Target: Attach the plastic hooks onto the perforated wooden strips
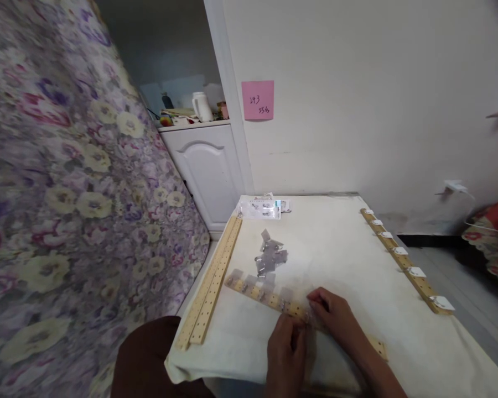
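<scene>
A light wooden strip with holes lies slantwise before me. Several small metal clips with clear plastic tabs are fitted along its left part. My left hand is closed at the strip's near edge, its fingertips pressed together over the wood. On the far side, my right hand pinches with thumb and forefinger, its wrist crossing the strip. Something small and shiny shows between the hands, too blurred to name. Just beyond the strip lies a loose pile of clips with clear tabs.
Two bare wooden strips with holes lie along the left table edge. Another strip, fitted with white-tabbed clips, lies along the right edge. Clear packaging sits at the back of the cloth-covered table. A floral curtain hangs left.
</scene>
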Demonstrator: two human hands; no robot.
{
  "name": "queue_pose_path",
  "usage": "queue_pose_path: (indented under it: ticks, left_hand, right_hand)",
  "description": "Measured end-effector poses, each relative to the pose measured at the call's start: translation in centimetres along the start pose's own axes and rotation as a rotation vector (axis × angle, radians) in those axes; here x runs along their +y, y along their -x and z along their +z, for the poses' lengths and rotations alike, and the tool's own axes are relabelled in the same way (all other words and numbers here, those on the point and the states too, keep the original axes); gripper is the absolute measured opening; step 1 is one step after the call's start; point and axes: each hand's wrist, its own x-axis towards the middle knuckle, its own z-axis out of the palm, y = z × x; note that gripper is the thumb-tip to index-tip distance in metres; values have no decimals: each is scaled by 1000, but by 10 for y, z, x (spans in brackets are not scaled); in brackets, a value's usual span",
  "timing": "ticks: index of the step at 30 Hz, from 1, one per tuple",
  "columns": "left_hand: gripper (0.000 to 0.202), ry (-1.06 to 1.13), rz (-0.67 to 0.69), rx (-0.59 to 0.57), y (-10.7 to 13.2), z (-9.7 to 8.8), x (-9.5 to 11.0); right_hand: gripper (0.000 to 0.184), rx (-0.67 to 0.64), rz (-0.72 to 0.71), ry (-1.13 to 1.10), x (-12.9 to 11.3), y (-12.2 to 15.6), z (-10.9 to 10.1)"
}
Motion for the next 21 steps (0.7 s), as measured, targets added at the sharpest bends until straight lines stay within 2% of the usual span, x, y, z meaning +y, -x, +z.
queue_pose_path:
  ticks: [6,14,21]
  left_hand:
    - [21,-131,294,-21,9,-5,-13]
    - [30,-252,407,-24,9,-4,-18]
    - [34,-358,477,2,6,-3,-16]
  right_hand:
    - [17,-41,48,-26,3,-8,2]
    - [18,-59,48,-42,10,-14,6]
    - [18,-88,85,-8,9,-13,6]
